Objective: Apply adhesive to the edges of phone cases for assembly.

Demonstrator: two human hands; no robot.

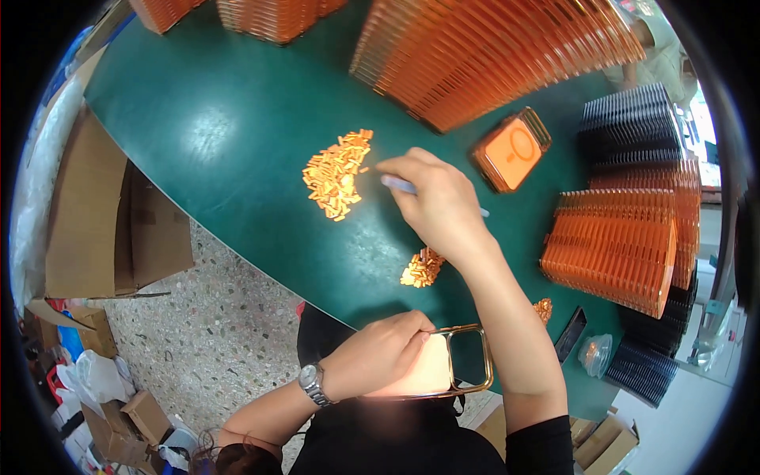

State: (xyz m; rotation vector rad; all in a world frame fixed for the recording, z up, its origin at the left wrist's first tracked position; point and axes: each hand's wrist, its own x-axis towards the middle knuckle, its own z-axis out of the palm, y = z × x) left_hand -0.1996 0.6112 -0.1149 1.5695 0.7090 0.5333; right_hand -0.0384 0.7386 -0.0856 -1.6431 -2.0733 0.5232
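My left hand (376, 355) is closed on a phone case (431, 370) with a shiny gold-orange frame, near the front edge of the table. The case has a pale orange back and a large camera opening. Over the table my right hand (442, 202) grips a slim whitish pen-like tool (398, 184), which pokes out on both sides of the fist. Its fingertips are just right of a loose heap of small orange strips (336, 180), apart from it. A smaller heap of such pieces (422, 270) lies below the right wrist, partly hidden by the arm.
Stacked orange phone cases (491, 59) line the far side of the green table (229, 158). More orange cases (609, 249) and black ones (633, 123) stand at the right. A short stack of orange cases (513, 154) lies beyond my right hand. Cardboard boxes (87, 206) sit left.
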